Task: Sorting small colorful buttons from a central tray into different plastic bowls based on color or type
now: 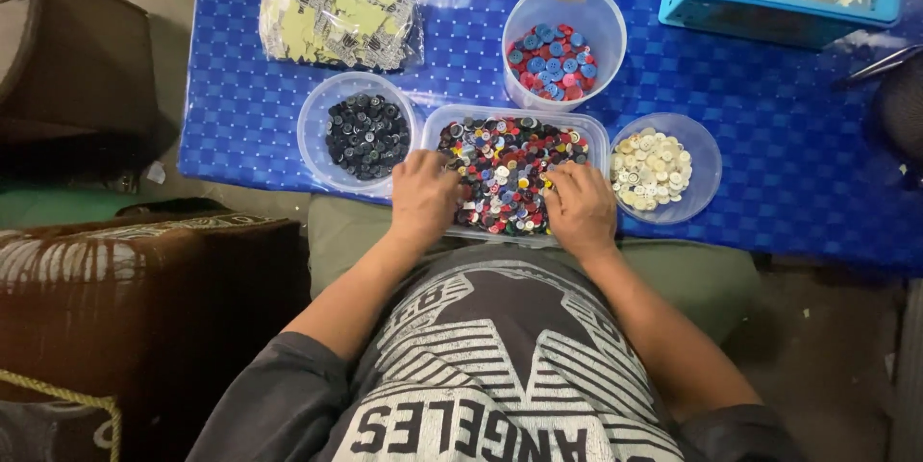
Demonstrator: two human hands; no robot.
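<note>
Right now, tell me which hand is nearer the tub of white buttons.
Right. The right hand rests in the mixed-button tray beside the white-button tub; the left hand is at the tray's far end.

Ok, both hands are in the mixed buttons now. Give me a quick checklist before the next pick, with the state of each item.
1. Left hand in the rectangular tub of mixed buttons: ok, fingers rest at its left edge.
2. Right hand in the same tub: ok, fingers lie on the buttons at the right.
3. A button pinched in either hand: cannot tell, fingertips are hidden.
4. Round tub of dark buttons beside the left hand: ok, upright and open.
5. Round tub of pale buttons beside the right hand: ok, upright and open.
6. Tall cup of red and blue buttons behind the tub: ok, upright, apart from both hands.
</note>
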